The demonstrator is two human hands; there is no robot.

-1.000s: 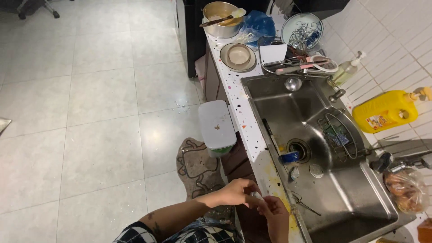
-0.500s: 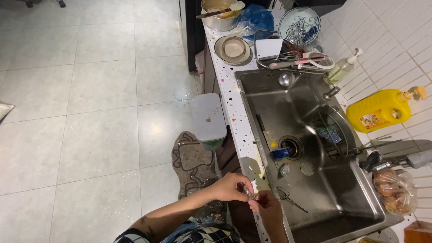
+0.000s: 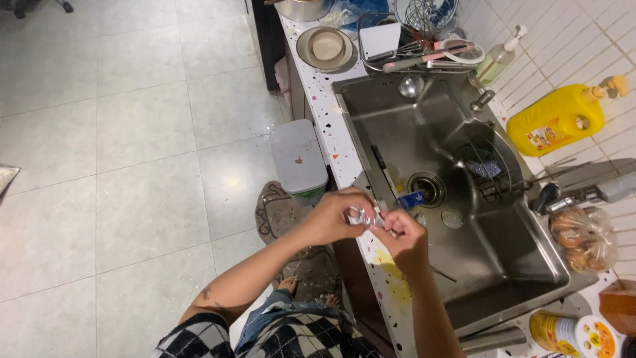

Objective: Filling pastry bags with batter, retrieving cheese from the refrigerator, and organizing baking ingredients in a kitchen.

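2 hands [image 3: 371, 225] pinch a small silvery packet [image 3: 363, 215] beside the steel sink [image 3: 503, 265].

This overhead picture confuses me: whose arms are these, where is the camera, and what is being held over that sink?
There is no machine here. The camera sits on a person's head and looks down, so the arms reaching in from below are their own. The left hand and right hand together pinch a small crinkly silver wrapper at the counter edge beside a steel sink. On the counter lie a yellow detergent bottle, a bowl on a plate and a bag of round brownish things. A white bin stands on the tiled floor.
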